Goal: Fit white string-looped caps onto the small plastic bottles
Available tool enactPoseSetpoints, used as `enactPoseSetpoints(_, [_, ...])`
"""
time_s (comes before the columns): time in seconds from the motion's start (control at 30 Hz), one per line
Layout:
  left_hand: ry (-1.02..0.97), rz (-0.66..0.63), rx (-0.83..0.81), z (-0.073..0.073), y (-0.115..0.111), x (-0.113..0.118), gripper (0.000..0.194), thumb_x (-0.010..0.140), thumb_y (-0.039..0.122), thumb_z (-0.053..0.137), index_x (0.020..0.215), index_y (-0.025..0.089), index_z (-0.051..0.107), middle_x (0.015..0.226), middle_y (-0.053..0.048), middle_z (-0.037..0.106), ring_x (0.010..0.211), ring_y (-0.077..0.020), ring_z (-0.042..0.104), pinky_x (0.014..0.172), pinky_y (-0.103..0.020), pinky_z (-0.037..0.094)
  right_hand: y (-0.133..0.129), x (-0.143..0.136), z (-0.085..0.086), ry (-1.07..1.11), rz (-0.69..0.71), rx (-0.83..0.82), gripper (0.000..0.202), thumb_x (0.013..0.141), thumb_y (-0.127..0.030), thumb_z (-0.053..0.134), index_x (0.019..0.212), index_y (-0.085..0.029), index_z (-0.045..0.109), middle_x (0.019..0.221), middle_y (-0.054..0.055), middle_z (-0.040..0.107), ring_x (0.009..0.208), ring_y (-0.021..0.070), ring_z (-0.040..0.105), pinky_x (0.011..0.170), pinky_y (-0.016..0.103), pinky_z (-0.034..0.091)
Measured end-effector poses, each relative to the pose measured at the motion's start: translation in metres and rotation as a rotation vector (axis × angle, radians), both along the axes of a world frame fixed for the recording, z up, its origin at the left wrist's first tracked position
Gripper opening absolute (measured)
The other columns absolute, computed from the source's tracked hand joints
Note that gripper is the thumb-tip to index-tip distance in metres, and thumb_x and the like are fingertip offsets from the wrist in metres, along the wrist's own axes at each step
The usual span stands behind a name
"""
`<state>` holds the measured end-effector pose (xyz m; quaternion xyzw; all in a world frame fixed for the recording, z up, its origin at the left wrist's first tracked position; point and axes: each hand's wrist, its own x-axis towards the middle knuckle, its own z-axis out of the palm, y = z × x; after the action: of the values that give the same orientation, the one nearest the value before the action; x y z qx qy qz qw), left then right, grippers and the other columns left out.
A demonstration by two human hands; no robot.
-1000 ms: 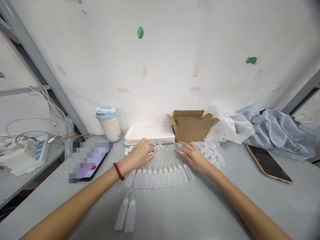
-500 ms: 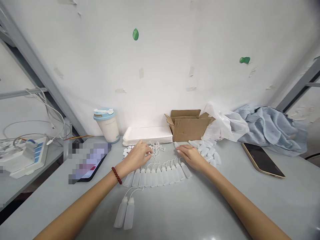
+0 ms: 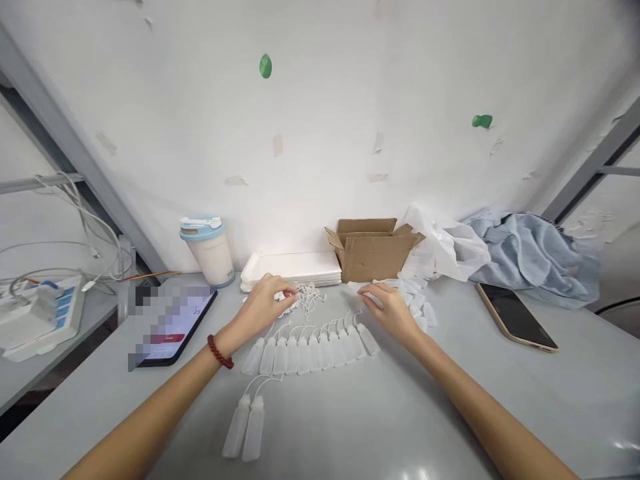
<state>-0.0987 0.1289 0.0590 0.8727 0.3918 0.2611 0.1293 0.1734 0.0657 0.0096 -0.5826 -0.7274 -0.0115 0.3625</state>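
We count ten small bottles in a row (image 3: 310,350) at frame centre and two bottles (image 3: 244,427) apart at lower left of centre. One loose pile of bottles (image 3: 420,303) lies right of centre.

Grey table (image 3: 350,427), white wall behind, box (image 3: 373,250) and cup (image 3: 205,250) at the back.

Row bottles lie flat, long axes up-frame, capped tips toward the wall.

Our left hand (image 3: 260,310) pinches a cap string (image 3: 305,297). Right hand (image 3: 393,310) curls loosely by the pile; grip unclear.
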Motion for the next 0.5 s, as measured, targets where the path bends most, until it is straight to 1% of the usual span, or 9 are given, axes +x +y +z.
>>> enactPoseSetpoints(0.1, [-0.171, 0.036, -0.053, 0.002, -0.014, -0.009, 0.015, 0.081, 0.031, 0.057, 0.081, 0.021, 0.069, 0.084, -0.002, 0.069, 0.083, -0.0194, 0.059, 0.069, -0.029, 0.044, -0.012, -0.014, 0.008, 0.087, 0.035, 0.088, 0.013, 0.087, -0.022, 0.049, 0.082, -0.02, 0.062, 0.081, 0.005, 0.067, 0.078, 0.0208, 0.062, 0.068, 0.032, 0.046])
enactPoseSetpoints(0.2, [-0.238, 0.046, -0.063, -0.004, -0.027, -0.014, 0.014, 0.082, 0.031, 0.058, 0.08, 0.021, 0.068, 0.084, -0.002, 0.069, 0.081, -0.0187, 0.06, 0.069, -0.029, 0.046, -0.026, -0.033, 0.014, 0.112, 0.109, 0.143, 0.01, 0.087, -0.018, 0.051, 0.081, -0.021, 0.058, 0.079, 0.004, 0.066, 0.077, 0.0189, 0.062, 0.068, 0.03, 0.046])
enactPoseSetpoints(0.27, [-0.209, 0.042, -0.043, -0.011, -0.031, -0.015, 0.015, 0.083, 0.03, 0.058, 0.081, 0.021, 0.069, 0.083, -0.003, 0.068, 0.081, -0.0189, 0.06, 0.072, -0.031, 0.046, -0.034, -0.044, 0.014, 0.087, 0.154, 0.169, 0.009, 0.087, -0.015, 0.051, 0.082, -0.02, 0.056, 0.081, 0.003, 0.066, 0.077, 0.018, 0.061, 0.07, 0.03, 0.046])
enactPoseSetpoints(0.33, [-0.127, 0.043, 0.01, -0.017, -0.031, -0.016, 0.015, 0.084, 0.028, 0.057, 0.083, 0.02, 0.069, 0.083, -0.004, 0.066, 0.083, -0.0201, 0.058, 0.074, -0.033, 0.046, -0.038, -0.051, 0.013, 0.033, 0.197, 0.183, 0.01, 0.087, -0.012, 0.049, 0.083, -0.02, 0.055, 0.082, 0.004, 0.066, 0.078, 0.0178, 0.061, 0.072, 0.031, 0.045])
enactPoseSetpoints(0.4, [-0.043, 0.048, 0.095, -0.021, -0.028, -0.016, 0.015, 0.086, 0.024, 0.055, 0.085, 0.018, 0.068, 0.083, -0.005, 0.064, 0.085, -0.0214, 0.055, 0.074, -0.035, 0.046, -0.04, -0.055, 0.012, -0.035, 0.232, 0.191, 0.012, 0.088, -0.01, 0.048, 0.084, -0.02, 0.054, 0.082, 0.004, 0.065, 0.079, 0.0182, 0.06, 0.072, 0.031, 0.044])
enactPoseSetpoints(0.5, [-0.007, 0.048, 0.236, -0.025, -0.026, -0.017, 0.015, 0.088, 0.019, 0.052, 0.089, 0.016, 0.067, 0.084, -0.007, 0.062, 0.085, -0.0211, 0.052, 0.072, -0.034, 0.046, -0.04, -0.055, 0.01, -0.093, 0.257, 0.215, 0.013, 0.087, -0.008, 0.048, 0.085, -0.02, 0.053, 0.083, 0.005, 0.065, 0.081, 0.0184, 0.06, 0.072, 0.031, 0.043])
